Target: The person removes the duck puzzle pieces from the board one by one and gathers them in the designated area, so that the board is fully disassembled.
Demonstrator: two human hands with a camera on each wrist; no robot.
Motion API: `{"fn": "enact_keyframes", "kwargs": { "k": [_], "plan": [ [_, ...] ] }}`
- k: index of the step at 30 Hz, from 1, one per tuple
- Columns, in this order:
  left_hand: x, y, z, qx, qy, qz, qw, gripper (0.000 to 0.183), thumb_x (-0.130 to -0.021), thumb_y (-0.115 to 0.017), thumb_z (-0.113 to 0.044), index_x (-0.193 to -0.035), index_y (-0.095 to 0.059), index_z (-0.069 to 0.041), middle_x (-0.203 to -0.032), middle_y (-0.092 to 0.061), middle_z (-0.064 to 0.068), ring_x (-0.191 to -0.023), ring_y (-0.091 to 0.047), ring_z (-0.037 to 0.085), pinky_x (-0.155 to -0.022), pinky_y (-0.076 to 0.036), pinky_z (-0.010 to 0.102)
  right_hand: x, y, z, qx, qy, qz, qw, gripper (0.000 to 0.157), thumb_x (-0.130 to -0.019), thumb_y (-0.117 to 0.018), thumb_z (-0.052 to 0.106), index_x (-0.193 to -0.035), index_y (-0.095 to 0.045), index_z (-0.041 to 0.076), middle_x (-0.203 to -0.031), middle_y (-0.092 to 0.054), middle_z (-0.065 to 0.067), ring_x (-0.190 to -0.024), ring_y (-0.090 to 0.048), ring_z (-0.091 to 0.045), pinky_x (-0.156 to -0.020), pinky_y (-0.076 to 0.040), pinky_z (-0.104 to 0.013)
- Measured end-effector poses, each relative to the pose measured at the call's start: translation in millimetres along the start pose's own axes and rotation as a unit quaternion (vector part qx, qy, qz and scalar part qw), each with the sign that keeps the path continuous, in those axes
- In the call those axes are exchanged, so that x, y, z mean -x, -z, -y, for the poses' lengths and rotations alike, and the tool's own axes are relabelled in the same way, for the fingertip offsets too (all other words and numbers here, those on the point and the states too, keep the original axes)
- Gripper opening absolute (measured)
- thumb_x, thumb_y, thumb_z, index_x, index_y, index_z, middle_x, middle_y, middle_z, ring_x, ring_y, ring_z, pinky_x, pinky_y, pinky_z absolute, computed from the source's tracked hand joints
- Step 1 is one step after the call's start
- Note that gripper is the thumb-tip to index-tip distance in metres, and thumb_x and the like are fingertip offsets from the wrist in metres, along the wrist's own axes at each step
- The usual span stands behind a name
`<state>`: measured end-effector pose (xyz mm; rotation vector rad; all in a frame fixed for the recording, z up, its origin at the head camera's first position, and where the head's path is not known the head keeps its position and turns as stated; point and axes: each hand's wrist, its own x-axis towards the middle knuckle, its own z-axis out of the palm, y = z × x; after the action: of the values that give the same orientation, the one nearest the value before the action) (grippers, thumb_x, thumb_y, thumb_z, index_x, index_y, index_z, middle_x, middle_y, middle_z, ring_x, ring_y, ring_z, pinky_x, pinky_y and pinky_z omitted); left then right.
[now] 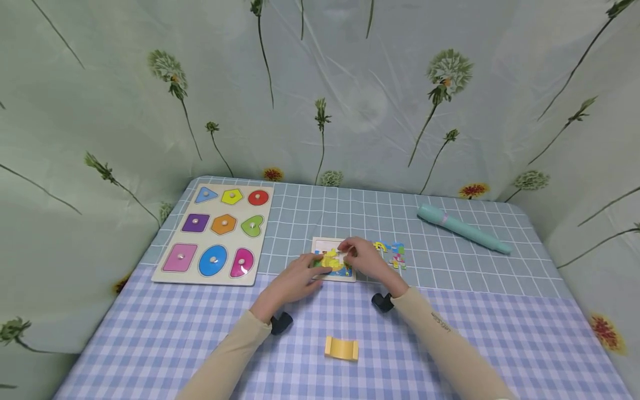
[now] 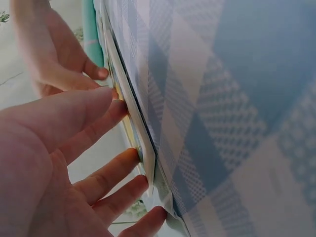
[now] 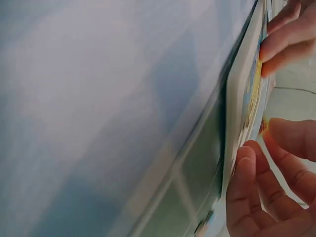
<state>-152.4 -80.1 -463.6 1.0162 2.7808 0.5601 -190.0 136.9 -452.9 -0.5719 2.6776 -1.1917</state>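
Starting from the left: the person's left grip (image 1: 299, 276) is spread fairly wide, fingertips laid on the left part of the small puzzle tray (image 1: 325, 244) rather than curled round anything. My worry there is uneven pressure — the tray only rests on the cloth-covered counter (image 1: 500, 328), so a hard push on one edge could make it skid or tip, and any seated pieces might pop up.

Next over, the right grip (image 1: 367, 257) is at the tray's right side, thumb and finger close together. Can't tell if there's a piece between them. If so, it's probably thin, so it could slip or go in turned wrong, and forcing it might bump the yellow picture (image 1: 331, 261). Both grips are near each other and hide part of the tray, so fingers could easily clash.

Other stuff, left to right: a big shape board (image 1: 236, 241) lies apart from the left grip. The yellow block (image 1: 342, 349) sits between the sleeves (image 1: 227, 361) — a low one could catch it. Just right of the right grip are loose puzzle pieces (image 1: 398, 248), easy to sweep with that wrist. Further right, a teal tube (image 1: 462, 229) is out of the way, though it might roll if knocked.
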Motion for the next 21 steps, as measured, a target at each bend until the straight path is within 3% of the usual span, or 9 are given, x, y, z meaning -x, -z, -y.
{"fn": "enact_keyframes", "kwargs": {
  "k": [10, 16, 21],
  "plan": [
    [-0.8, 1.8, -6.1, -0.004, 0.002, -0.004, 1.0, 0.035, -0.094, -0.061, -0.019, -0.128, -0.063, -0.01, -0.14, -0.043, 0.02, -0.128, -0.04, 0.034, -0.104, -0.037, 0.046, -10.1, -13.1, 14.1, 0.053, -0.027, -0.005, 0.998, 0.02, -0.082, -0.061, -0.005, -0.101, -0.068, -0.002, -0.094, -0.064, -0.009, -0.081, -0.057, -0.019, -0.073, -0.048, -0.031],
    [-1.6, 3.5, -8.6, -0.006, 0.01, 0.007, 0.9999, 0.035, -0.094, -0.061, -0.02, -0.128, -0.063, -0.01, -0.14, -0.043, 0.021, -0.129, -0.04, 0.035, -0.104, -0.037, 0.046, -12.8, -14.6, 15.9, 0.02, -0.038, -0.004, 0.999, 0.026, -0.082, -0.058, -0.008, -0.106, -0.066, -0.001, -0.089, -0.06, -0.007, -0.078, -0.053, -0.017, -0.07, -0.046, -0.028],
    [-2.8, 3.6, -8.7, -0.016, 0.015, 0.013, 0.9997, 0.036, -0.094, -0.062, -0.021, -0.128, -0.063, -0.011, -0.14, -0.044, 0.02, -0.128, -0.041, 0.034, -0.103, -0.038, 0.046, -14.4, -12.5, 16.1, 0.001, -0.025, -0.009, 1.0, 0.023, -0.082, -0.056, -0.01, -0.1, -0.066, 0.002, -0.079, -0.052, -0.006, -0.07, -0.047, -0.019, -0.063, -0.041, -0.029]
  ]
}}
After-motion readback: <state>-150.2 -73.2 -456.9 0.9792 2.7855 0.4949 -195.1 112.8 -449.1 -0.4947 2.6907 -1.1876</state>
